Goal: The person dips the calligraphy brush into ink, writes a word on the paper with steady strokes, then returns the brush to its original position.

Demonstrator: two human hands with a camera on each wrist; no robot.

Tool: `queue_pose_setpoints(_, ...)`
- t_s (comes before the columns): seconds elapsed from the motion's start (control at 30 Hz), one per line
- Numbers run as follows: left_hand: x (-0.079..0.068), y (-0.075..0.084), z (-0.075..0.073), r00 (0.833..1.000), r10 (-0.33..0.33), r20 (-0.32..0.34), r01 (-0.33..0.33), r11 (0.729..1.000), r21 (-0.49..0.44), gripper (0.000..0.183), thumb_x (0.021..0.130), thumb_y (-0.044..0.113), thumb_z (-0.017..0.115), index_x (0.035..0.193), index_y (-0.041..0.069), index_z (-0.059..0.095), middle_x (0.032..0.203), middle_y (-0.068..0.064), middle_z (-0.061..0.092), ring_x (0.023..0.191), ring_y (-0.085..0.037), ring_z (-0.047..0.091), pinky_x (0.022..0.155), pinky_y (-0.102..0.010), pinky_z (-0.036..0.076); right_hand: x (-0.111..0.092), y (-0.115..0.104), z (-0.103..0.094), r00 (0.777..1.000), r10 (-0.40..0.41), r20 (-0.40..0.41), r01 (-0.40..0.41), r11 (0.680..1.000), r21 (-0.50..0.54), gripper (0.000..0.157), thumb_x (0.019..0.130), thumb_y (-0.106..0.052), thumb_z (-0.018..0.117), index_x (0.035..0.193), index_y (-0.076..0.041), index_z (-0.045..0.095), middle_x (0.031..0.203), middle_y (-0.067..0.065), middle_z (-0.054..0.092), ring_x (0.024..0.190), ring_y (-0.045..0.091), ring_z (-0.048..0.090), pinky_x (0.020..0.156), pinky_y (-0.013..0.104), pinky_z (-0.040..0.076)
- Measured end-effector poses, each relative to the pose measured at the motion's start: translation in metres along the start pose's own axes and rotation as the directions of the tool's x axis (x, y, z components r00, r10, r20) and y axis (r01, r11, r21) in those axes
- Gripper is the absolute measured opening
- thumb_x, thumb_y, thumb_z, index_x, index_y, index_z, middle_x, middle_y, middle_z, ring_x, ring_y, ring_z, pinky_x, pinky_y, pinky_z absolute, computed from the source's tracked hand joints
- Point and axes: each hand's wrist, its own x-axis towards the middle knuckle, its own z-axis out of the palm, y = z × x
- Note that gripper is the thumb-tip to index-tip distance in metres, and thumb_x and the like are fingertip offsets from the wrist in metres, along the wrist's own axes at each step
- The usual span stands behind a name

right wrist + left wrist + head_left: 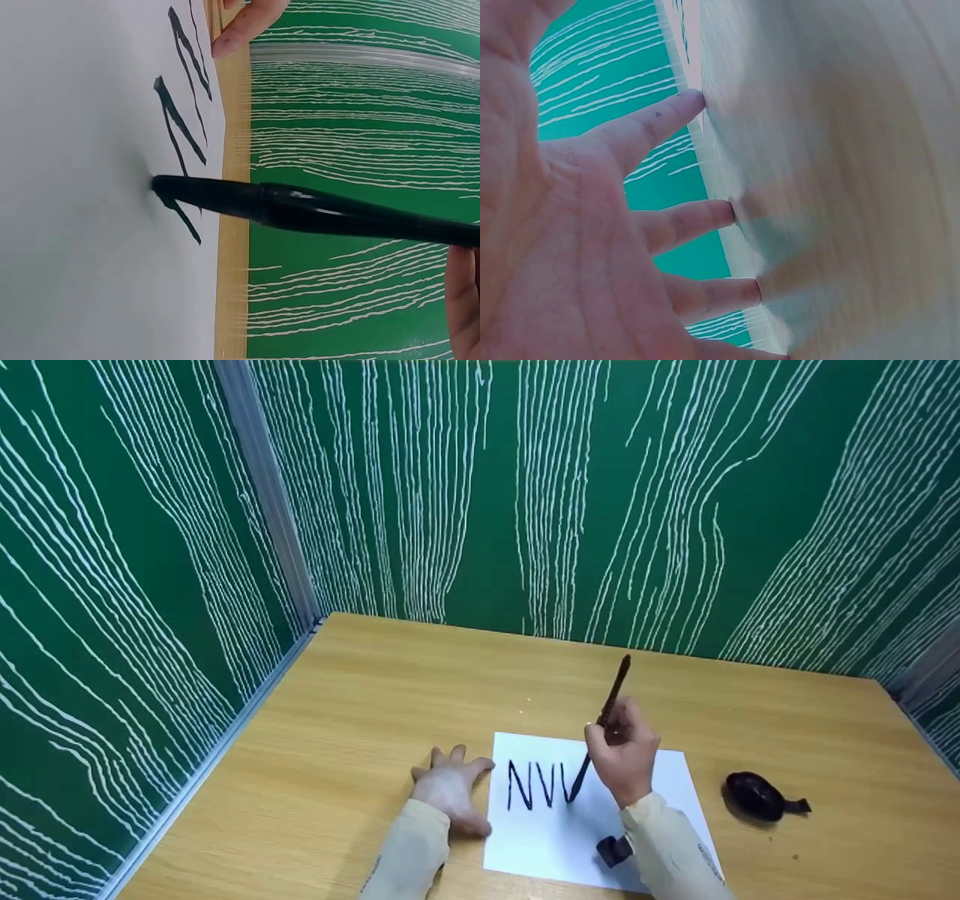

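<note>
Brush (315, 210), black and slender, stands tilted over the white paper (544, 851), its tip down on the sheet at the foot of the rightmost mark in a row of zigzag black strokes (520, 787). The right hand (626, 754) pinches it partway up the handle, thumb and fingers curled closely around it, the upper end of the handle sticking out above them. The left hand (444, 791) has hold of nothing; its fingers are spread wide and fairly straight, their tips on the bench (360, 682) just beside the paper's left edge, with the thumb at that edge.

Near the sheet's lower side sits a small black block (613, 851), partly covered by the right sleeve (675, 844), which is pale like the left one (411, 847). Right of the paper, apart from it, a black dish (756, 796) with a short handle rests on the bench. Beyond rise green walls (495, 510) with wavy white lines, joined at the left by a grey post (262, 487).
</note>
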Motion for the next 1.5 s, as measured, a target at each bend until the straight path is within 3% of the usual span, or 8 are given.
queue_pose_setpoints(0.37,0.001,-0.002,-0.001,1.0,-0.011,0.006,0.011,1.0,-0.002,0.104,0.063,0.039,0.095,0.156,0.027,0.051,0.169,-0.023,0.034,0.153,-0.064,0.025,0.109,-0.087,0.03,0.003,-0.003,-0.001,0.999,0.047,0.027,-0.047,0.999,0.018,0.016,0.08,0.015,0.062,0.09,0.003,0.062,0.073,0.006,0.062,0.063,0.003,0.053,0.056,0.014,0.045)
queue_pose_setpoints(0.67,0.0,-0.002,-0.001,1.0,-0.012,0.01,0.012,1.0,-0.003,0.103,0.064,0.038,0.094,0.156,0.027,0.05,0.169,-0.023,0.034,0.153,-0.064,0.025,0.109,-0.087,0.031,0.018,0.002,-0.016,0.992,0.07,-0.109,-0.071,0.997,-0.003,0.015,0.085,0.013,0.059,0.098,0.008,0.06,0.079,-0.011,0.06,0.069,-0.001,0.057,0.064,0.009,0.049)
queue_pose_setpoints(0.77,-0.001,-0.002,-0.001,1.0,-0.01,0.011,0.01,1.0,-0.006,0.103,0.064,0.038,0.094,0.156,0.027,0.05,0.169,-0.023,0.034,0.152,-0.065,0.025,0.109,-0.087,0.031,0.018,0.006,-0.016,0.993,0.071,-0.093,-0.074,0.997,-0.032,0.016,0.086,0.012,0.059,0.102,0.008,0.06,0.08,-0.008,0.062,0.072,-0.003,0.058,0.067,0.007,0.05)
queue_pose_setpoints(1.0,0.0,-0.003,0.0,1.0,0.009,0.009,-0.009,1.0,-0.008,0.103,0.064,0.04,0.095,0.155,0.025,0.051,0.168,-0.024,0.036,0.151,-0.066,0.026,0.107,-0.088,0.032,0.014,0.014,-0.012,0.999,0.024,-0.038,-0.026,0.998,-0.065,0.02,0.085,0.014,0.06,0.103,0.006,0.06,0.079,0.013,0.067,0.076,-0.008,0.06,0.071,0.004,0.051)
queue_pose_setpoints(1.5,0.001,0.0,-0.001,1.0,0.005,0.025,-0.005,1.0,-0.004,0.102,0.065,0.039,0.094,0.156,0.026,0.051,0.169,-0.024,0.034,0.152,-0.066,0.025,0.108,-0.088,0.031,0.012,0.018,-0.013,0.999,0.05,-0.018,-0.051,0.994,-0.099,0.019,0.086,0.011,0.062,0.103,0.003,0.062,0.079,0.012,0.067,0.074,-0.005,0.058,0.069,0.004,0.05)
